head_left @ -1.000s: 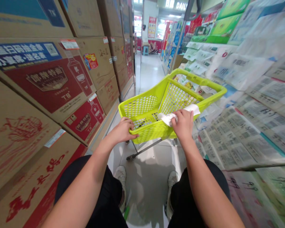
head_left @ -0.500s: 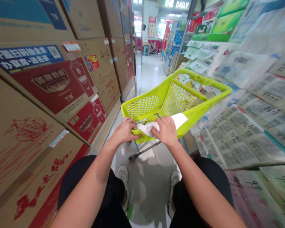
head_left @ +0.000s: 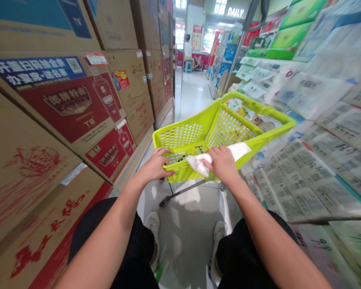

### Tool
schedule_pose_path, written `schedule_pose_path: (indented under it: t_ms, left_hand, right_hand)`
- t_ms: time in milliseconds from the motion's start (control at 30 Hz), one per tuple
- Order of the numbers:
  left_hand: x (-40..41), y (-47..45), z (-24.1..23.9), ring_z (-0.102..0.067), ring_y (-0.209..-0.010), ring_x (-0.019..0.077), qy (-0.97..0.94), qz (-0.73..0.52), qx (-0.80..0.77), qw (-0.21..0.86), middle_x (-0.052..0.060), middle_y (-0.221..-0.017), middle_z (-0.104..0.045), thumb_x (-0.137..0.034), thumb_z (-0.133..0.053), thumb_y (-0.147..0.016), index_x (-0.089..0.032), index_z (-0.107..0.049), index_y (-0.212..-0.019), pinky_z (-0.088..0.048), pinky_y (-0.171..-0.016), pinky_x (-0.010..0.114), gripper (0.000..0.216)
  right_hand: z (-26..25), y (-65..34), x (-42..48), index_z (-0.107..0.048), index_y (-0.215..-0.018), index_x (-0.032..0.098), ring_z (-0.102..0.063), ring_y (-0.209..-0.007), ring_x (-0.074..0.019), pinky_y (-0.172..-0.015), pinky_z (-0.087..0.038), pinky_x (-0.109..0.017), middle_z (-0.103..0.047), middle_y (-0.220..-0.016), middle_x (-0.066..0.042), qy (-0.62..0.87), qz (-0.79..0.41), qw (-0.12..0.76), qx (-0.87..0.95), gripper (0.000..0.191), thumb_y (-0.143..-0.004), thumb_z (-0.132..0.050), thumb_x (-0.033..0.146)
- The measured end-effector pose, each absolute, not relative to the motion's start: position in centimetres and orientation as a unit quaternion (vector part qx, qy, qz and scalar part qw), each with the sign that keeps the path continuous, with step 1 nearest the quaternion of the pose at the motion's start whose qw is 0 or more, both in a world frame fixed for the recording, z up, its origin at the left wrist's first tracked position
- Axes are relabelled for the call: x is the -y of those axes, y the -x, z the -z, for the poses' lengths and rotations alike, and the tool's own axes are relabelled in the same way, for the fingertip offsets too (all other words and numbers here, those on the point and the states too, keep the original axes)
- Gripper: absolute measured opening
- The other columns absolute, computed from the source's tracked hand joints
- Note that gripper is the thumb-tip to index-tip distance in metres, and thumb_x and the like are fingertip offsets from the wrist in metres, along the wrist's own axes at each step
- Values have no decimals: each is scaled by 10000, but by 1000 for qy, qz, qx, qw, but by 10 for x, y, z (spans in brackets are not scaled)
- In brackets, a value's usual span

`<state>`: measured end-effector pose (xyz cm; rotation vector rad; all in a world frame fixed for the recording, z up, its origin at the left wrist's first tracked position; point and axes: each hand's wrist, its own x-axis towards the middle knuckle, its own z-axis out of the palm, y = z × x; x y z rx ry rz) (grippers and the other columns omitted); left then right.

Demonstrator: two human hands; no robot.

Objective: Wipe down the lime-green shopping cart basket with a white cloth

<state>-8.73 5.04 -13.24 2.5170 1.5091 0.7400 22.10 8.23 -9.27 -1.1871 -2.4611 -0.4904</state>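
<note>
In front of me stands a lime-green shopping cart (head_left: 180, 133) with a perforated plastic basket, turned at an angle. My left hand (head_left: 157, 163) is closed round the near left corner of its rim, thumb outside and fingers over the top. A white cloth (head_left: 240, 150) lies against the near rim, bunched under my right hand (head_left: 222, 162). That hand presses the cloth onto the rim, its fingers bent over it. Part of the cloth sticks out on either side of the hand. The hand hides the middle of the cloth.
Stacked cardboard boxes (head_left: 78, 104) line the left side. On the right, packs of paper goods (head_left: 313, 160) are piled up close to the cart. Beneath the cart is a pale tiled floor (head_left: 183, 224). Far down the aisle a person (head_left: 187, 50) is near a blue stool (head_left: 188, 66).
My right hand has slid right along the cart's near rim, taking the white cloth with it. My left hand keeps its hold on the corner, and the view has shifted slightly.
</note>
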Motion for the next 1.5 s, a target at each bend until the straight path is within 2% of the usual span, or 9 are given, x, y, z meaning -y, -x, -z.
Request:
schedule_pose_path:
  t_ms: [167,367,533,667,833,1067,1200,1333,1500]
  left_hand:
    - [-50,79,126,-521,-1255,288,-866,-204,-449,82,81,-1058,-701,-421,-717,-824,-229,-745,-817,-349,-1155,471,194]
    - [-48,100,122,-353,-1416,360,-838,-194,-507,50,121,-1405,-547,-599,-753,-750,-209,-758,-844,-306,-1203,534,402]
    - [-39,93,119,-373,-1408,369,-823,-187,-536,27,138,-1374,-569,-548,-718,-797,-209,-742,-918,-343,-1185,548,361]
    - [-31,58,116,-543,-1246,344,-808,-189,-558,13,121,-1221,-671,-392,-719,-814,-221,-690,-1048,-367,-1136,559,291]
    - [-28,42,111,-646,-1016,326,-794,-159,-586,9,77,-959,-716,-362,-719,-806,-237,-634,-892,-405,-1050,545,174]
    - [-42,68,118,-641,-1101,331,-779,-170,-603,30,99,-1129,-714,-443,-753,-798,-228,-602,-1170,-412,-1053,524,455]
    - [-41,66,121,-626,-1118,330,-788,-168,-592,11,97,-1157,-718,-436,-732,-823,-240,-614,-1153,-438,-1013,494,402]
    - [-36,56,121,-619,-1125,327,-789,-169,-590,-9,84,-1136,-730,-428,-709,-846,-257,-614,-1137,-407,-1052,520,351]
    - [-34,49,117,-599,-1173,355,-784,-182,-593,11,107,-1209,-706,-409,-698,-829,-247,-603,-1207,-361,-1105,588,422]
  right_hand:
    - [107,-158,-53,-656,-1053,219,-538,-964,-250,-878,-330,-372,-670,-1000,-77,353,120,181,910,337,-1030,-479,504]
    - [78,-229,-86,-707,-908,171,-555,-972,-281,-867,-321,-389,-698,-931,-129,507,169,156,831,610,-991,-395,688]
    - [67,-269,-106,-729,-896,159,-535,-999,-324,-879,-328,-431,-688,-960,-166,575,219,177,768,598,-1019,-369,621]
    - [81,-221,-76,-696,-994,160,-525,-983,-315,-886,-338,-430,-665,-971,-153,491,171,189,833,512,-1023,-390,570]
    - [94,-165,-43,-621,-1209,171,-515,-1024,-289,-913,-349,-400,-640,-1113,-131,357,87,192,910,487,-1005,-450,579]
    - [79,-248,-91,-679,-930,188,-498,-973,-296,-905,-339,-418,-638,-921,-127,507,193,201,816,444,-1047,-353,467]
    - [80,-261,-94,-690,-1091,188,-484,-1042,-316,-989,-313,-464,-635,-1043,-140,523,220,227,792,389,-1027,-389,425]
    - [91,-219,-66,-609,-1320,184,-466,-1136,-332,-1073,-275,-485,-616,-1188,-154,468,182,210,839,426,-1000,-474,431]
    - [91,-206,-59,-606,-1306,161,-474,-1142,-330,-1046,-307,-452,-622,-1207,-165,437,135,185,870,396,-992,-518,385]
